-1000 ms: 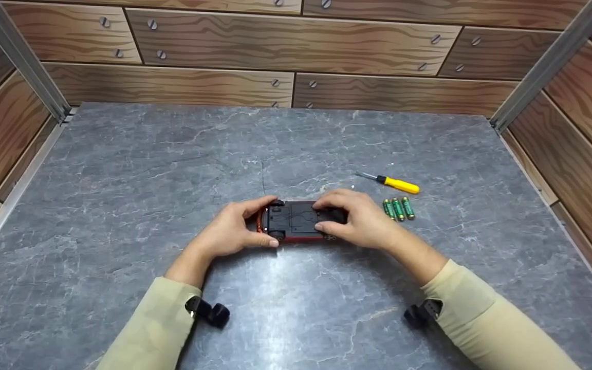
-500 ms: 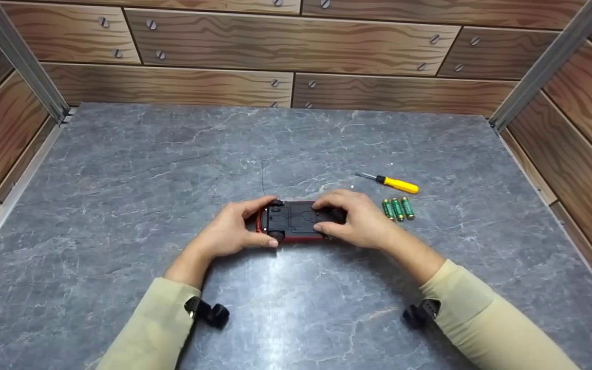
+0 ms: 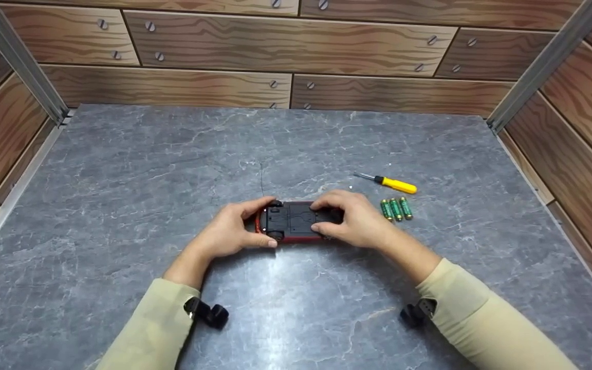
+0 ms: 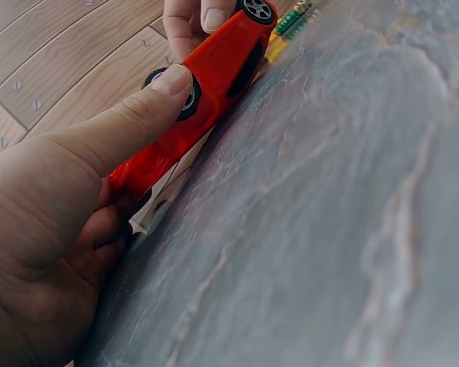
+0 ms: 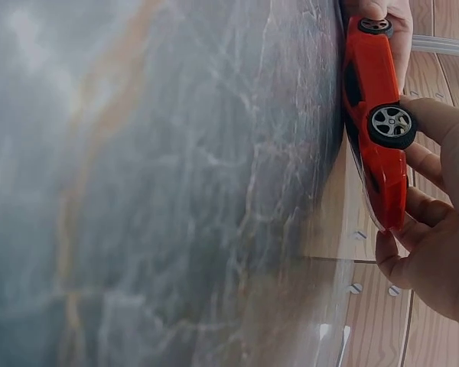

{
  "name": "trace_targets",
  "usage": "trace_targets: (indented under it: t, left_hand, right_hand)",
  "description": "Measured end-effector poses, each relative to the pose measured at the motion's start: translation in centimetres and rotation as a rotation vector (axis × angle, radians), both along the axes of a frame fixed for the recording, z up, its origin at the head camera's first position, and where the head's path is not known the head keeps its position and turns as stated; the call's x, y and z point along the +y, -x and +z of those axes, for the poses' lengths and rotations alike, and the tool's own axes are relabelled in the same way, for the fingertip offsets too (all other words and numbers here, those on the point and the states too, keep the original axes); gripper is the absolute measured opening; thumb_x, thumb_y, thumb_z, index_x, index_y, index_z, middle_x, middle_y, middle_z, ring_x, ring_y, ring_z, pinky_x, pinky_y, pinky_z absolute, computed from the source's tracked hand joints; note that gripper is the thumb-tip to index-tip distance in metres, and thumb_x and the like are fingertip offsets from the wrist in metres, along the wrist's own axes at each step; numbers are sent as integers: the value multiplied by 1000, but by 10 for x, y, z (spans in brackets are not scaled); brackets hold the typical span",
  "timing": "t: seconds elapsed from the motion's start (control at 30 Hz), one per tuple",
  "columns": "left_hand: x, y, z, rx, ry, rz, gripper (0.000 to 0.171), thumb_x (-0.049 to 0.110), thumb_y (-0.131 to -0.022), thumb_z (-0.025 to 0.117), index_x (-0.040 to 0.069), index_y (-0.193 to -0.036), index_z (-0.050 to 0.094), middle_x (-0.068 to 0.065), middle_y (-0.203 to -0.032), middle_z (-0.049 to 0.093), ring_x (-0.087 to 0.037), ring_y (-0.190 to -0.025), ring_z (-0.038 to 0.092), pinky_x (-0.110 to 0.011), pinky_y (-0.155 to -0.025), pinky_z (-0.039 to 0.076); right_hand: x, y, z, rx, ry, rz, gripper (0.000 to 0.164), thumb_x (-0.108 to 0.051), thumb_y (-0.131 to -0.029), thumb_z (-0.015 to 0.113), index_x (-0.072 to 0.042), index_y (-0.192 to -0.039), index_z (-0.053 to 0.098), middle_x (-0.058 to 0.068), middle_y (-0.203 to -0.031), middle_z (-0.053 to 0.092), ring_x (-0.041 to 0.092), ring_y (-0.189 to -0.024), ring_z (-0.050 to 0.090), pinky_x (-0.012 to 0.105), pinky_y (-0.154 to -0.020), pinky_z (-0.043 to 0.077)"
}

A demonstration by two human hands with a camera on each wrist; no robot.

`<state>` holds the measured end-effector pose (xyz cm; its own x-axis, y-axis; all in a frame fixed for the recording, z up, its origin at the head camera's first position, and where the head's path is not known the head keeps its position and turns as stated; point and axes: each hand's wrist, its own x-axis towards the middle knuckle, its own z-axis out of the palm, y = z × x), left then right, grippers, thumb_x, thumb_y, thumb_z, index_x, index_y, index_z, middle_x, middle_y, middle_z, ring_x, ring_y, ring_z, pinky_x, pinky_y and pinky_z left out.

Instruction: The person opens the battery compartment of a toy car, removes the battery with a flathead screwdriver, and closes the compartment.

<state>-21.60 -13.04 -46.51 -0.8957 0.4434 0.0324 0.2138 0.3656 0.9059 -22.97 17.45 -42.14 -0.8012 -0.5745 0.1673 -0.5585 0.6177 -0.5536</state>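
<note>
A red toy car (image 3: 301, 222) lies upside down on the table, its black underside facing up. In the head view my left hand (image 3: 227, 229) grips the car's left end, with the thumb on the near side by a wheel and the index finger on the far side. My right hand (image 3: 356, 220) holds the right end, its thumb and index fingertip resting on the underside. In the right wrist view the other fingers of that hand curl about the end of the red body (image 5: 371, 76). What lies under the right palm is hidden in the head view.
A yellow-handled screwdriver (image 3: 398, 185) lies behind the right hand. Three green batteries (image 3: 396, 209) stand side by side to its right. Tiny bright specks, perhaps screws (image 3: 350, 187), lie near the screwdriver. A thin dark wire (image 3: 261, 177) runs back from the car. Wood-patterned walls (image 3: 285, 46) border the table.
Both hands keep their hold on the car, which stays in place. Only a very slight shift of the whole head view shows.
</note>
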Motion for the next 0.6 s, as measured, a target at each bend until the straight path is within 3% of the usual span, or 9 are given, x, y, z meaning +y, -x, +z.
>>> trace_targets:
  t: [0.33, 0.6]
  left_hand:
    - [-1, 0, 1, 17, 20, -9, 100, 30, -75, 98, 14, -160, 48, -9, -153, 58, -25, -135, 59, -47, -123, 35]
    - [0, 0, 0, 18, 13, -8, 99, 28, -75, 98, 13, -160, 49, -8, -154, 58, -23, -137, 58, -45, -123, 35]
  right_hand:
    - [0, 0, -1, -17, -13, -10, 38, -33, -90, 85, -15, -123, 76, 6, -131, 72, 29, -123, 65, 49, -111, 48]
    - [15, -3, 2, 11, 73, 6, 46, -33, -92, 85, -15, -133, 73, 3, -133, 72, 24, -125, 65, 48, -110, 49]
